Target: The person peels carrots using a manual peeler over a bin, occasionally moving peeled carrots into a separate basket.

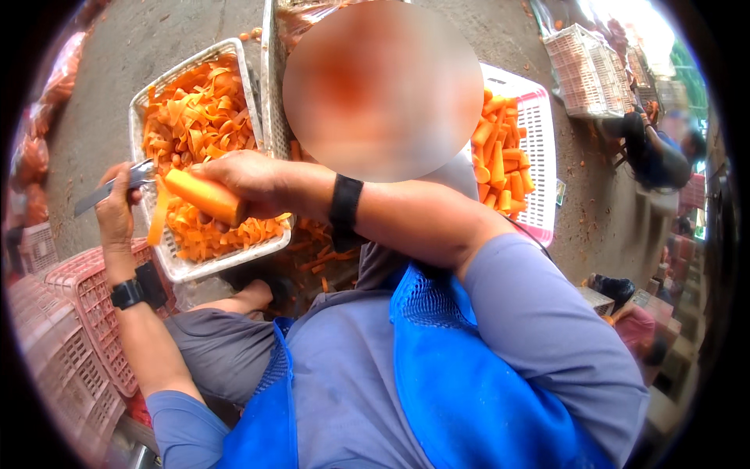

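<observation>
My left hand (117, 207) is closed around a metal peeler (95, 198), whose head sits beside the end of a carrot. In my right hand (248, 181) is that thick, peeled-looking orange carrot (201, 195), pointing left. A long strip of peel (158, 213) hangs down by the carrot's end. Both hands are over a white plastic basket (186, 273) heaped with curled carrot peelings (199, 117). Right of centre, a white basket with a pink rim (537, 144) holds peeled carrot pieces (501, 156).
Red crates (98, 301) stand at my left. Another pale crate (275, 78) adjoins the peelings basket. Carrot scraps (320, 262) lie on the ground near my foot. A blurred patch covers the upper middle. Stacked crates (586, 70) and a person (664, 152) are at far right.
</observation>
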A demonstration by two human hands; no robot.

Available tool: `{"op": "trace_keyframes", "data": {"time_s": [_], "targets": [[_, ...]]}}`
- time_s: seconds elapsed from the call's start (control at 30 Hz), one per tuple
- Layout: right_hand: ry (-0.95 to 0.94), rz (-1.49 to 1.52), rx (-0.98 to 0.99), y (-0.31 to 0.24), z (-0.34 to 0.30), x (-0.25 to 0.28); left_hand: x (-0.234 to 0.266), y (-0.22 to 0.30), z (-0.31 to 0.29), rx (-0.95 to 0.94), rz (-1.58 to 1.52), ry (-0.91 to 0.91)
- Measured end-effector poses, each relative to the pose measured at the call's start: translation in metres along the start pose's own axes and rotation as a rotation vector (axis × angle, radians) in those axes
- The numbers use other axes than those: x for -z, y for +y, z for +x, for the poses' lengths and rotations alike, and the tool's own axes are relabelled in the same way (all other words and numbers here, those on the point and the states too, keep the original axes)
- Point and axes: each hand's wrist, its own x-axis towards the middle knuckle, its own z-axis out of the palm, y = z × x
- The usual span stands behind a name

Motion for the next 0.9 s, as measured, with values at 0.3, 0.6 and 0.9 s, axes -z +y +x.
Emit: {"op": "trace_keyframes", "data": {"time_s": [0.3,0.6,0.9], "targets": [[0.338,-0.136,0.110,0.002,0.022,0.004,-0.106,0.072,-0.068,-0.110,-0.006,-0.376],[0.043,-0.141,0.135,0.013,0.016,-0.001,0.001,-0.006,-0.009,0.065,0.000,0.039],[0.288,-0.240,0.098,0.000,0.018,0.010,-0.103,0.059,-0.068,-0.129,-0.017,-0.333]]}}
